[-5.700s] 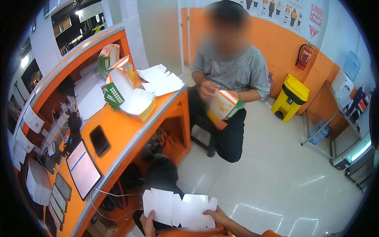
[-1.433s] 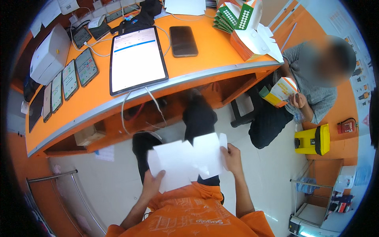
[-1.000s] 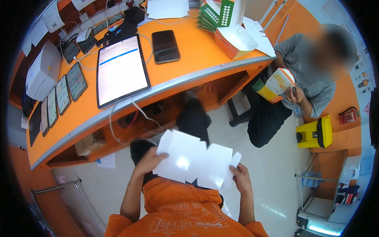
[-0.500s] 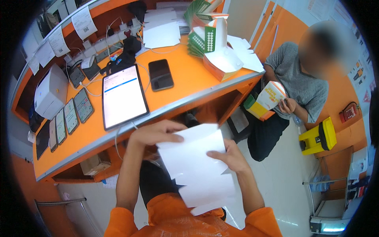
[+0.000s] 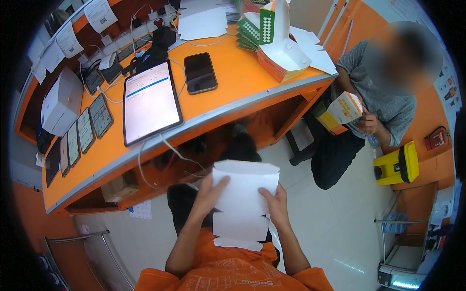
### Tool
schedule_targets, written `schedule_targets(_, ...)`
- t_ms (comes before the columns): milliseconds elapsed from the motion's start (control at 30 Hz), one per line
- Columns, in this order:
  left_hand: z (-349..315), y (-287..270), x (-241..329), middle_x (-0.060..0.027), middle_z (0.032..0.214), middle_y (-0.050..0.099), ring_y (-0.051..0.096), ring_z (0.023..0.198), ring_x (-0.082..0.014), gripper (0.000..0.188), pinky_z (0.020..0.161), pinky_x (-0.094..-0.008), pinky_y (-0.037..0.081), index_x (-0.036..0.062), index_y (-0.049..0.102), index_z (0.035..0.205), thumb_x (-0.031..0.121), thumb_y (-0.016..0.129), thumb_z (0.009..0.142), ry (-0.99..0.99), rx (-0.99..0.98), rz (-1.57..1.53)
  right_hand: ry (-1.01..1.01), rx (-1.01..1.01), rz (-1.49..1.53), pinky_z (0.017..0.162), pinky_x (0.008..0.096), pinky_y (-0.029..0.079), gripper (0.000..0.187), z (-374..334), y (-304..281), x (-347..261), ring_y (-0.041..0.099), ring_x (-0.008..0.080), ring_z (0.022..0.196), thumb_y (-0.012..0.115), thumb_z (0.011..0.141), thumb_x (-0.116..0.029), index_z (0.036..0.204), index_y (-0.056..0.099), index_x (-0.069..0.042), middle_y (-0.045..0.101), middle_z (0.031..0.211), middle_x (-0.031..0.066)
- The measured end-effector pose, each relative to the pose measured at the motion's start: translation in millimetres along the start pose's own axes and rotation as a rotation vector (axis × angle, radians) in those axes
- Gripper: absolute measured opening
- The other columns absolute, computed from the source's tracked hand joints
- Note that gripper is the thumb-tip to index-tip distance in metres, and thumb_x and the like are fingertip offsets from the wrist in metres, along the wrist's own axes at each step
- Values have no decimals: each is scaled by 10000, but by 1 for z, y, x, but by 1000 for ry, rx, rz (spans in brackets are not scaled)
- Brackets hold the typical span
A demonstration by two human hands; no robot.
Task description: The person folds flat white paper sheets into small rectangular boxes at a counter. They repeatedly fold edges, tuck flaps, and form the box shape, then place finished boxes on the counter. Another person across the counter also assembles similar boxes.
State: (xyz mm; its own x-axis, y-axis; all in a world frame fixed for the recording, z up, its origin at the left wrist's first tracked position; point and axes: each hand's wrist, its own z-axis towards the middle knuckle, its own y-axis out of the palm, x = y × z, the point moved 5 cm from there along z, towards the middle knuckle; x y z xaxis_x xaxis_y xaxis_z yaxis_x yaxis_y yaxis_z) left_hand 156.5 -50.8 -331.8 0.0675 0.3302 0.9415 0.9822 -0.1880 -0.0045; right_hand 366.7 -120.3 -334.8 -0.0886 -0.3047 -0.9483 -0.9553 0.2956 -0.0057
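Observation:
A flat white cardboard box blank [image 5: 243,194] is held over my lap, its flaps spread toward my body. On its left edge my left hand [image 5: 208,195] is closed, thumb on the white face and fingers out of sight behind. My right hand [image 5: 277,203] pinches the opposite edge in the same way. On the orange desk, a partly folded green and orange box [image 5: 279,56] stands open with its white inside showing. Flat white blanks [image 5: 201,24] lie stacked further left. A seated co-worker at the right holds another box [image 5: 342,110], yellow, white and green.
The orange desk [image 5: 233,72] carries a tablet [image 5: 151,104], a black phone [image 5: 200,72], several lit phones [image 5: 85,130] and a white printer-like machine [image 5: 62,104]. Charging cables [image 5: 177,153] hang over its edge. A yellow bin [image 5: 398,164] stands beside the co-worker [image 5: 388,102].
My left hand has slid from the blank's far-left corner down to its left edge. The blank has turned straighter and moved nearer my body; my right hand stays on it.

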Motion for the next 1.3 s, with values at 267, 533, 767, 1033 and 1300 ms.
schedule_targets(267, 9, 10, -3, -109, 1107, 699, 655, 962, -154, 331, 843, -297, 512, -5, 639, 1238, 194, 636, 974, -49, -6, -7, -273, 67, -90, 873, 304, 483, 229, 32, -16, -31, 628, 179, 978, 679, 900, -47, 1103, 626, 46, 670, 1029, 116)
schedule_targets(533, 33, 1, 15, -22, 850, 638, 596, 805, -88, 138, 714, -230, 479, -4, 633, 1001, 91, 693, 921, 237, 139, 148, -301, 51, -322, 659, 279, 474, 180, 50, -13, -39, 545, 115, 683, 719, 875, -69, 1029, 708, 24, 694, 858, 82)
schedule_targets(767, 48, 3, 4, -78, 865, 656, 612, 798, -144, 162, 713, -285, 494, -16, 652, 987, 97, 720, 894, 263, 161, 197, -283, 185, -363, 563, 246, 410, 161, 55, -14, -29, 474, 62, 619, 718, 855, -35, 997, 728, 39, 643, 737, 3)
schedule_targets(1033, 40, 16, 12, -134, 825, 637, 624, 798, -257, 151, 703, -381, 491, -28, 662, 897, 71, 741, 814, 347, 532, 424, -506, 218, -467, 643, 284, 478, 130, 36, 6, -43, 617, 158, 691, 706, 846, -15, 957, 718, 51, 697, 784, 108)
schedule_targets(1300, 41, 56, 25, -149, 844, 625, 619, 877, -340, 101, 921, -470, 454, -14, 686, 891, 64, 686, 828, 529, 628, 776, -567, 273, -469, 652, 307, 495, 127, 27, 6, -34, 634, 185, 690, 689, 844, -11, 947, 703, 62, 700, 821, 162)
